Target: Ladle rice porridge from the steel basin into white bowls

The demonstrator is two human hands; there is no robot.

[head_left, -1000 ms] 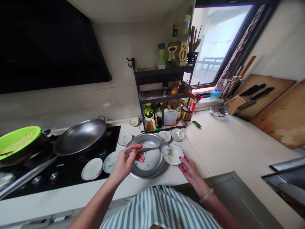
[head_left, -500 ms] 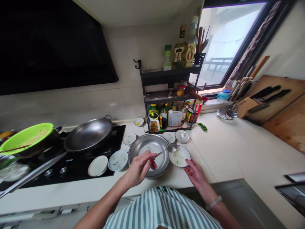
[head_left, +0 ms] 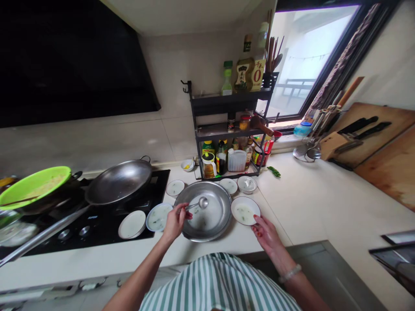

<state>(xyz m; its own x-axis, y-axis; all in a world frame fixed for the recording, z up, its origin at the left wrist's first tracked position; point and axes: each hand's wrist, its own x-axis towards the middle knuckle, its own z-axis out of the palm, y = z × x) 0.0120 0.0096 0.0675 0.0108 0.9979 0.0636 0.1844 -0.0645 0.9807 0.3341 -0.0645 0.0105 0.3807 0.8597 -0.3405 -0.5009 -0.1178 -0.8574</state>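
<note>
My left hand (head_left: 176, 222) is closed round the handle of a metal ladle (head_left: 203, 202), whose small round head hangs over a wide steel basin (head_left: 223, 220). Whitish liquid with green bits covers the basin's bottom. On the basin's right, my right hand (head_left: 266, 232) pinches the near rim of a white bowl (head_left: 245, 210), thumb on top and fingers beneath. That bowl holds pale liquid with green flecks and is tilted slightly. Left of the basin, beside my left hand, stands a bluish bowl (head_left: 158, 217) of similar liquid, with a white bowl (head_left: 132, 224) farther left.
Small bowls (head_left: 175, 188) (head_left: 247, 184) stand behind the basin, before a black spice rack (head_left: 227, 129). A wok (head_left: 119, 183) and a green colander (head_left: 35, 185) are on the stove at left. A knife block (head_left: 335, 144) and strainers stand at right, near a green pepper (head_left: 274, 171).
My left hand has moved left with the ladle, taking its head from above the white bowl back over the basin. My right hand keeps its hold on the bowl's rim.
</note>
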